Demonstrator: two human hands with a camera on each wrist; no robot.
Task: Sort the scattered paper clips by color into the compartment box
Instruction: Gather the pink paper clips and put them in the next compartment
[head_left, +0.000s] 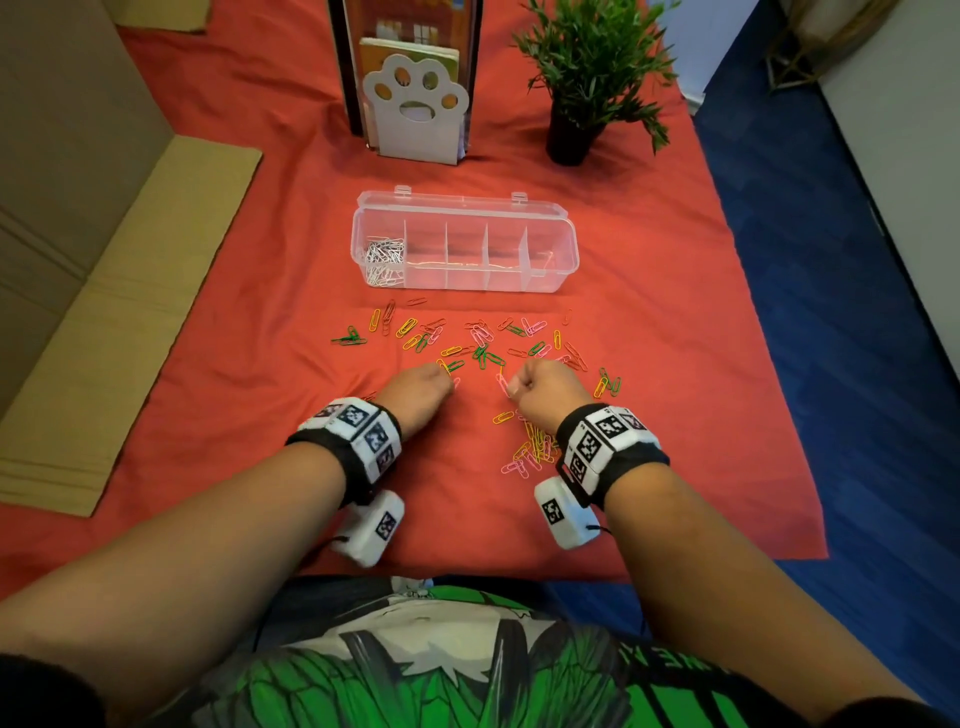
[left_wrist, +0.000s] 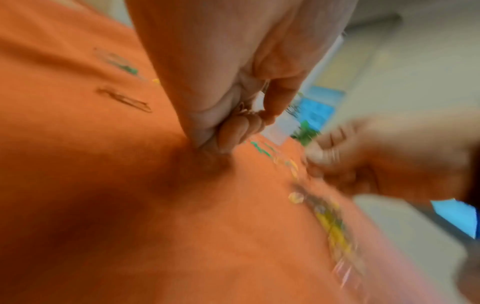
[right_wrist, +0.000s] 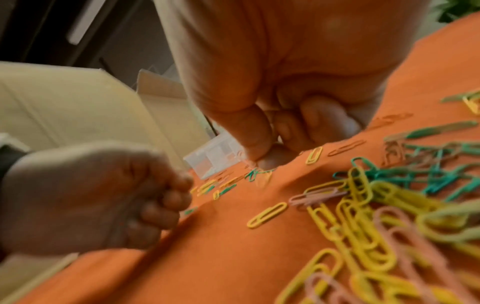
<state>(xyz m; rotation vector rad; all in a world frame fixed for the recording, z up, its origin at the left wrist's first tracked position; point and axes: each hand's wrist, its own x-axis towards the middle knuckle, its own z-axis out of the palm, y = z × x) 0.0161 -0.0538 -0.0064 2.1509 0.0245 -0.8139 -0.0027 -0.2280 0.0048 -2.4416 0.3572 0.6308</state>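
Our left hand (head_left: 418, 388) rests low on the orange cloth (head_left: 249, 332) with its fingers (left_wrist: 241, 127) curled tight into the palm. The left wrist view shows something thin and pale caught between the curled fingertips and the thumb, but the blur keeps us from saying for certain that it is a paper clip. Just ahead of its knuckles lie a green and a yellow clip.

Our right hand (head_left: 540, 387) is curled too, thumb pressed against the forefinger. In the head view a pale pink clip (head_left: 503, 383) sticks out from that pinch on the side facing the left hand, so we take it as held. The right wrist view shows the thumb tip (right_wrist: 255, 142) pushed down close to the cloth, with a small tangle of green clips right under it.

The two hands sit near each other, apart, with bare cloth between them.

Behind the right wrist, toward our body, lies a heap of yellow and pink clips (head_left: 532, 449). Beyond both sets of knuckles the loose clips (head_left: 483, 340) are scattered in a wide band: green, yellow, pink and reddish mixed together.

Further ahead of the hands stands the clear compartment box (head_left: 563, 249), lid open. Its end compartment on the left hand's side holds a pile of white clips (head_left: 383, 257). We cannot make out any pile of clips in the others.
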